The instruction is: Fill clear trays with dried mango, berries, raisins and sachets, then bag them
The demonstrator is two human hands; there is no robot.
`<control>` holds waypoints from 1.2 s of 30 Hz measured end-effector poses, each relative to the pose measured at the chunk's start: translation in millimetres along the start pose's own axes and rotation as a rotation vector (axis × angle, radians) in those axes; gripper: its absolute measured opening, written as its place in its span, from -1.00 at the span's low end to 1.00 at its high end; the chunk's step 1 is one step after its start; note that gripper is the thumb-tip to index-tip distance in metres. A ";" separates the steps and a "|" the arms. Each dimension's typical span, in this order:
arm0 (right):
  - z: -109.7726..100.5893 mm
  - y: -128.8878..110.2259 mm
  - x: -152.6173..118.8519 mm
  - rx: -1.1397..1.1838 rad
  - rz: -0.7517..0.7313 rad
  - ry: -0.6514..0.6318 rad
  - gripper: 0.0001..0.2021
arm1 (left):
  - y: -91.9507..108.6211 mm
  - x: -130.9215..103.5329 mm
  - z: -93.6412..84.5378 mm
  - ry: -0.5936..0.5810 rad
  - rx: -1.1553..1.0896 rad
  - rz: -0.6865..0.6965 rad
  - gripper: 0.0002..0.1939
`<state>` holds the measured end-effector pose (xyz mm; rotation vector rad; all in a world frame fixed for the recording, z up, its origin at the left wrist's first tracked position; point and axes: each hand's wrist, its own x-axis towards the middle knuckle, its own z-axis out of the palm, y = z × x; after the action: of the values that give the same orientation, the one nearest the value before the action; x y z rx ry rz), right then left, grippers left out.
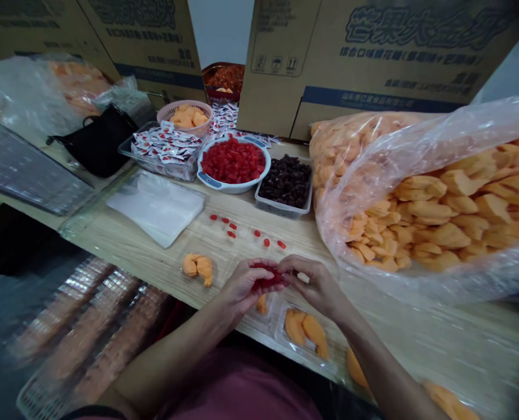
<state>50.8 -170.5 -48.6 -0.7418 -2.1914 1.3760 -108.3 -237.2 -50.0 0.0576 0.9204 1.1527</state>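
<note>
Red candy-like pieces (269,279) lie in my left hand (241,287), whose fingers curl around them. The thumb and fingertips of my right hand (315,284) are pinched at the right side of these pieces; whether one is between them I cannot make out. Under and beside my hands are clear plastic trays with orange, mango-shaped pieces (305,329); one tray is partly hidden by my left hand. Another orange portion (198,266) sits to the left. Small red bits (257,233) lie spread out in clear trays just beyond my hands.
Behind stand a bowl (218,186) of red pieces, a container (281,209) of dark dried fruit, and a box of small packets (165,144). A stack of clear bags (158,204) lies left. A large open bag (329,233) of orange pieces fills the right. Cartons (281,76) stand behind.
</note>
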 end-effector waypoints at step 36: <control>-20.6 30.9 -35.1 -0.191 0.183 0.344 -0.88 | -21.4 -0.5 12.4 0.010 0.108 0.006 -0.78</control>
<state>96.5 -168.3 -71.4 -1.1805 -2.0344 1.0328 -84.2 -242.2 -51.9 0.1422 0.9916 1.1090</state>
